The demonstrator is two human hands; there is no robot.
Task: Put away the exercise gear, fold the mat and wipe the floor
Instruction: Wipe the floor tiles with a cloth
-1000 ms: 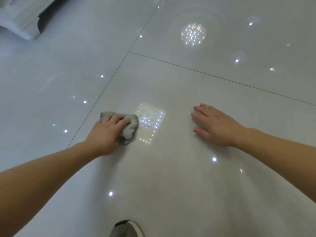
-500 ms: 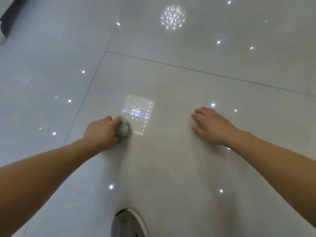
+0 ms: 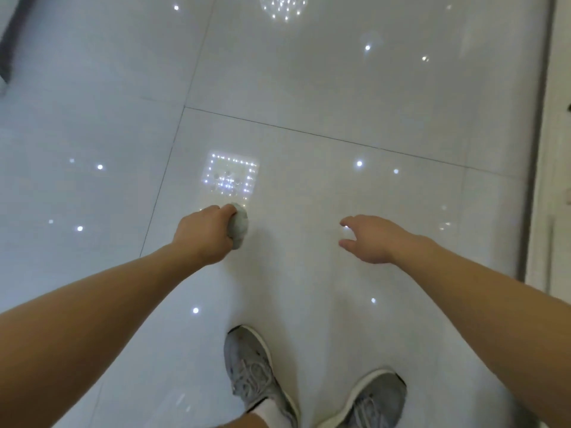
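Observation:
My left hand (image 3: 204,233) grips a bunched grey cloth (image 3: 240,225), which shows at the right side of the fist just above the glossy white tiled floor (image 3: 309,88). My right hand (image 3: 370,239) hangs off the floor to the right of it, fingers loosely curled and holding nothing. No mat or exercise gear is in view.
My two grey sneakers, left (image 3: 256,375) and right (image 3: 370,400), stand at the bottom of the view. A pale wall or door frame (image 3: 553,180) runs down the right edge. A dark furniture edge (image 3: 9,47) sits at the far left. Ceiling lights reflect in the tiles.
My left hand has bunched the cloth into its fist and drawn back. My right hand has lifted off the floor. The view has risen, bringing both shoes into sight.

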